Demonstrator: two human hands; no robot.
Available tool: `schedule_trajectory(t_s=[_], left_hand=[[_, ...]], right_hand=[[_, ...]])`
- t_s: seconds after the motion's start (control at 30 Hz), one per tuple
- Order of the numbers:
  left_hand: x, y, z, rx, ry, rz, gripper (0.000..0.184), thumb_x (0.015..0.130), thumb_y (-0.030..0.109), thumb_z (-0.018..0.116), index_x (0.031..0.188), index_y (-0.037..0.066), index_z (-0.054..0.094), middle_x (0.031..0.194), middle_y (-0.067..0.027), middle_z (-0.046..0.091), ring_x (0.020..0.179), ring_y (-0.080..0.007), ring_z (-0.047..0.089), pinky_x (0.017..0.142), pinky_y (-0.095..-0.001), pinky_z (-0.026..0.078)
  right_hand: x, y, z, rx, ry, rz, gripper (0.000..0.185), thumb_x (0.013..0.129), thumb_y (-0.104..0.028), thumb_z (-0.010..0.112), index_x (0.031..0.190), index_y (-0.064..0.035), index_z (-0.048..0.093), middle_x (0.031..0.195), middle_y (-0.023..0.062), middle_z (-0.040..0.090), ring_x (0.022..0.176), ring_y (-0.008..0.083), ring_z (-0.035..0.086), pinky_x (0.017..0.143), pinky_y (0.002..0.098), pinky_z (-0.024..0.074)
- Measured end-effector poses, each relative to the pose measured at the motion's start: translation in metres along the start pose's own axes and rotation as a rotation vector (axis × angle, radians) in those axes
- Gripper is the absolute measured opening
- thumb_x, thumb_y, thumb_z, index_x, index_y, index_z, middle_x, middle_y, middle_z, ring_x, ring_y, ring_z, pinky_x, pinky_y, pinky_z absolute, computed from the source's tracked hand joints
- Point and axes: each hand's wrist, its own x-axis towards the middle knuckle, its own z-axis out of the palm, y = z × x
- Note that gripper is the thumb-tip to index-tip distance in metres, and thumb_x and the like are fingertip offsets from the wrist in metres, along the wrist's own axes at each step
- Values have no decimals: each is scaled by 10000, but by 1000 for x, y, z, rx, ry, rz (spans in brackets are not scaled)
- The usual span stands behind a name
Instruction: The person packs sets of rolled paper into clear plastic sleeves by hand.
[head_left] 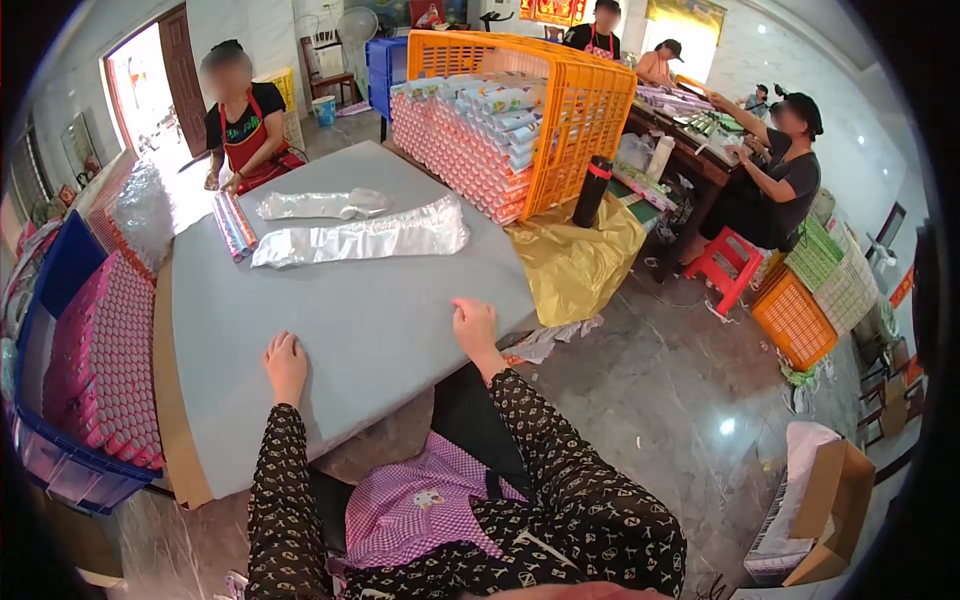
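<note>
My left hand (286, 367) rests palm down on the grey tabletop (350, 335), its fingers slightly bent and holding nothing that I can see. To the right, near the table edge, my right hand (474, 328) lies with its fingers curled in and nothing visible in them. Beyond both hands lies a long clear plastic bag (365, 242), crinkled and shiny. A smaller clear plastic bag (320, 205) is just behind it. Several patterned tubes (235, 228) lie at the far left edge, close to a person in a red apron (250, 140).
An orange crate (592, 110) lies on its side, stacked with wrapped tubes (450, 155). Beside it are a black flask (592, 192) and gold plastic sheeting (575, 262). At left, a blue bin (75, 470) holds pink tubes (105, 370). Other people sit at a table on the right.
</note>
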Motion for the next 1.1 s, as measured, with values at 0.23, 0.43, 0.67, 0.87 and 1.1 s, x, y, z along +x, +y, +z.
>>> schedule_trajectory(t_s=[0.23, 0.43, 0.67, 0.87, 1.1], left_hand=[[-1, 4, -4, 11, 12, 4, 224, 878, 148, 498, 1023, 46, 636, 1208, -82, 590, 1189, -252, 487, 1006, -423, 319], [-1, 2, -1, 17, 24, 9, 218, 875, 151, 501, 1020, 56, 633, 1198, -75, 593, 1175, -248, 493, 989, -419, 330], [0, -2, 2, 11, 40, 17, 208, 877, 160, 504, 1005, 61, 634, 1196, -71, 597, 1174, -245, 497, 985, -421, 333], [1, -1, 4, 37, 18, -8, 209, 882, 162, 505, 1011, 62, 637, 1199, -66, 599, 1174, -245, 498, 987, -416, 332], [0, -3, 5, 54, 39, 22, 212, 895, 187, 508, 1027, 87, 641, 1202, -57, 600, 1169, -260, 501, 997, -424, 332]], right_hand=[[0, 2, 1, 0, -15, 12, 152, 817, -92, 541, 897, -99, 670, 913, 57, 680, 894, 222, 622, 822, 379, 413], [0, 4, 3, 0, -19, 7, 155, 814, -95, 540, 893, -103, 673, 914, 56, 679, 900, 216, 622, 828, 384, 413], [0, 3, 2, 10, -24, 0, 154, 816, -97, 539, 901, -100, 668, 906, 54, 677, 912, 215, 619, 842, 382, 409], [1, 4, 3, 9, -22, 0, 149, 808, -88, 547, 898, -99, 666, 895, 60, 676, 891, 229, 618, 844, 381, 410], [2, 7, 7, -48, -47, -28, 139, 798, -82, 561, 882, -101, 670, 847, 60, 674, 828, 245, 620, 794, 392, 415]])
